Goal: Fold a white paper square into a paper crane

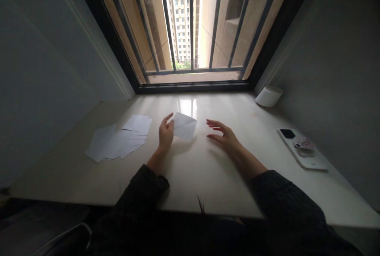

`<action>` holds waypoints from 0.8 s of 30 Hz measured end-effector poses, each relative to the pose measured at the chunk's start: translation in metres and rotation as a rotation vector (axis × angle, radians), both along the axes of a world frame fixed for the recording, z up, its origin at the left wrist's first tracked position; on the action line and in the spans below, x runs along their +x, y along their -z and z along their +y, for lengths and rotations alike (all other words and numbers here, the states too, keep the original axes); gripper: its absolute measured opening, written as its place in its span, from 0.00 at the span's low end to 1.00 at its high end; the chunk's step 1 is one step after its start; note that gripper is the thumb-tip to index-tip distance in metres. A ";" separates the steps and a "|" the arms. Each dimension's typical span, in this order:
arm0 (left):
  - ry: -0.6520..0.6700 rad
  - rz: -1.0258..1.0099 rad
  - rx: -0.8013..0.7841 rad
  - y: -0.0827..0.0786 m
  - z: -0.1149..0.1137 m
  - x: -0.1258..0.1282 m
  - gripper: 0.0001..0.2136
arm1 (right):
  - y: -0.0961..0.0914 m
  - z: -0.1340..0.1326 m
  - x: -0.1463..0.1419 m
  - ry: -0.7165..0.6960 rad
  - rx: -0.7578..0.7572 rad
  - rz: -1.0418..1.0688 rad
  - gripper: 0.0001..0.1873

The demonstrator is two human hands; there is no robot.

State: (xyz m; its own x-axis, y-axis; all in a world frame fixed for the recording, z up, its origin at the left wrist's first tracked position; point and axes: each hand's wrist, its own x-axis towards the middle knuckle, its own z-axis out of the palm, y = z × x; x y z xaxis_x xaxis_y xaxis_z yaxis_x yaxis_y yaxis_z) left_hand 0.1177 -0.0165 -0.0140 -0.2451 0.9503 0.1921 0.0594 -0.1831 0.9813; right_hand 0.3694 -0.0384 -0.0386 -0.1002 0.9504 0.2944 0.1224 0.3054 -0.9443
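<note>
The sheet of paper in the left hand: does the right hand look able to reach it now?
Probably yes. The right hand looks open and empty, facing the sheet, and nothing shows between them; the left hand holds only the opposite edge.

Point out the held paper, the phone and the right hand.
Held paper [185, 127], head view: around its middle.
Phone [312, 162], head view: bare near end.
Right hand [227, 136], head view: around its middle.

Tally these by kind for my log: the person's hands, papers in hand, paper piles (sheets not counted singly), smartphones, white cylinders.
Hands, left hand and right hand: 2
Held paper: 1
Paper pile: 1
Smartphone: 1
White cylinder: 1
Total: 6
</note>
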 end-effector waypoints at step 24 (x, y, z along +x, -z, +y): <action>-0.545 1.161 -0.486 0.018 0.015 -0.122 0.32 | 0.011 -0.005 0.004 0.119 0.013 -0.194 0.21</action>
